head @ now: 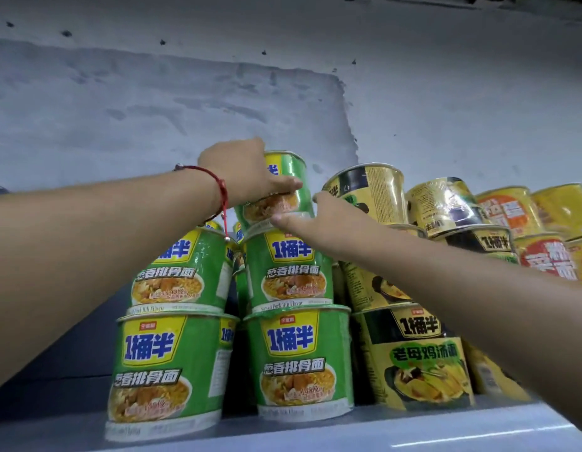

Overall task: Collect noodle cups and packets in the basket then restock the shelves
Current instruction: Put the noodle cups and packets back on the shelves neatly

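A green noodle cup (pixel 291 177) sits at the top of a stack of green cups (pixel 291 272) on a high shelf (pixel 413 432). My left hand (pixel 244 172) grips this top cup from its left side, thumb across its front. My right hand (pixel 302 213) touches the cup's lower rim from the right, fingers pressed against it. A second stack of green cups (pixel 172 337) stands to the left. No basket is in view.
Yellow-and-black noodle cups (pixel 420 353) are stacked right of the green ones, with orange-and-yellow cups (pixel 543 243) further right. A grey wall (pixel 185 93) rises behind the shelf. Bare shelf space lies left of the green stacks.
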Action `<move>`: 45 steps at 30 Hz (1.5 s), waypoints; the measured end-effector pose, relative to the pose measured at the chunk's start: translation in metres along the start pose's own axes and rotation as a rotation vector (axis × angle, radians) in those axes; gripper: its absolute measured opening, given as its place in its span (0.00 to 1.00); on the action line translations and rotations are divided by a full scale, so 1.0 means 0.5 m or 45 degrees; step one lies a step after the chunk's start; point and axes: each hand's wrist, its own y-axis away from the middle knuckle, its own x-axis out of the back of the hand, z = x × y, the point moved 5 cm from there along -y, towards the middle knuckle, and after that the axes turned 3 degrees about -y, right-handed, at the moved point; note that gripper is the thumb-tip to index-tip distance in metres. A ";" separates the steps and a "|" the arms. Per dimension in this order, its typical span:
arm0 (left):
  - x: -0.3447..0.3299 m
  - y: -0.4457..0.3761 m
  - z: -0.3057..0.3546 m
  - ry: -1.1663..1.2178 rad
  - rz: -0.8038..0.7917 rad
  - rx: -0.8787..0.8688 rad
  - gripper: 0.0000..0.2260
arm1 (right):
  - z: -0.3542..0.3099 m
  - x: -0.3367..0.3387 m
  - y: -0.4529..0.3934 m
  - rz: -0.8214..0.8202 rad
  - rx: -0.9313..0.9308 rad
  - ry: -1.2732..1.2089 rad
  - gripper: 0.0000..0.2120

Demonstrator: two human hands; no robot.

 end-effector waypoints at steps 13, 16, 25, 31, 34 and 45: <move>-0.091 0.013 -0.059 0.984 -0.676 0.274 0.37 | 0.068 -0.090 0.072 -0.075 -0.252 -0.308 0.58; -0.101 0.016 -0.045 1.040 -0.781 0.259 0.35 | 0.070 -0.117 0.075 -0.087 -0.247 -0.450 0.61; -0.102 0.008 -0.018 0.793 -0.397 0.332 0.42 | 0.062 -0.129 0.069 0.013 -0.321 -0.478 0.63; -0.118 0.023 -0.027 1.006 -0.594 0.359 0.40 | 0.079 -0.127 0.058 -0.082 -0.361 -0.703 0.67; -0.117 0.028 -0.030 1.088 -0.631 0.374 0.34 | 0.078 -0.131 0.055 -0.121 -0.321 -0.686 0.68; -0.117 0.042 -0.032 1.054 -0.624 0.305 0.38 | 0.092 -0.125 0.050 -0.145 -0.230 -0.678 0.65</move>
